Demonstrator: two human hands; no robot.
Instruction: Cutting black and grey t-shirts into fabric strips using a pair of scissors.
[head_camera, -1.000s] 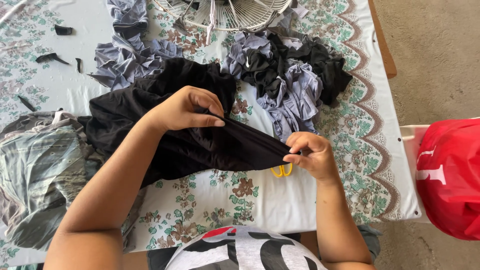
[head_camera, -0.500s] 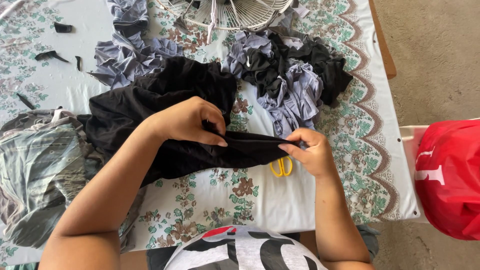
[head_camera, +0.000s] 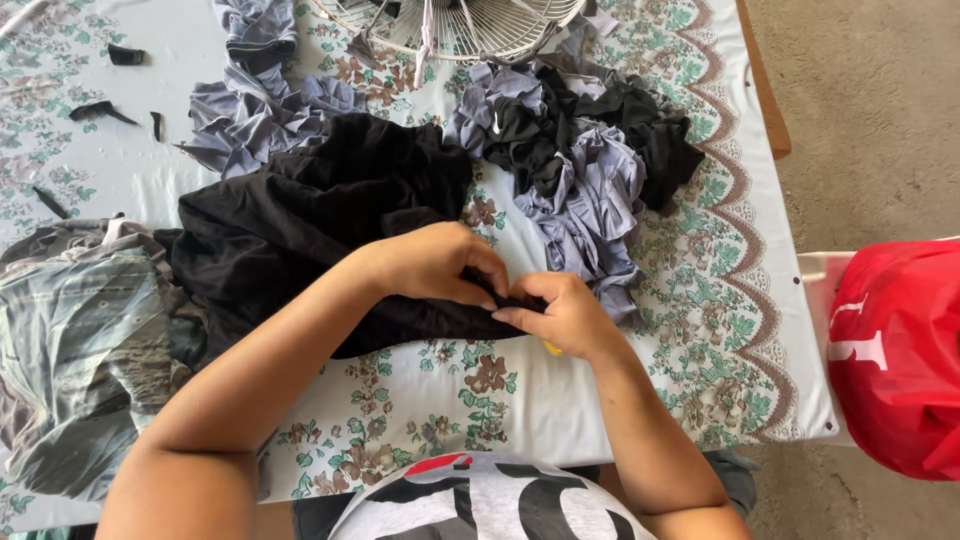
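Nearby, a red bag bulges (contents hidden); left hand and right hand meet, fingers pinching black cloth.

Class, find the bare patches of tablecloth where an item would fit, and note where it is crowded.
Free: the near strip between the black garment and table edge, and the right border beside the grey-black pile. Crowded: centre, under both hands, and the left, under the patterned cloth.

Floral-clothed desk carries black cloth, grey-black rags far right, fan far, camouflage fabric left.
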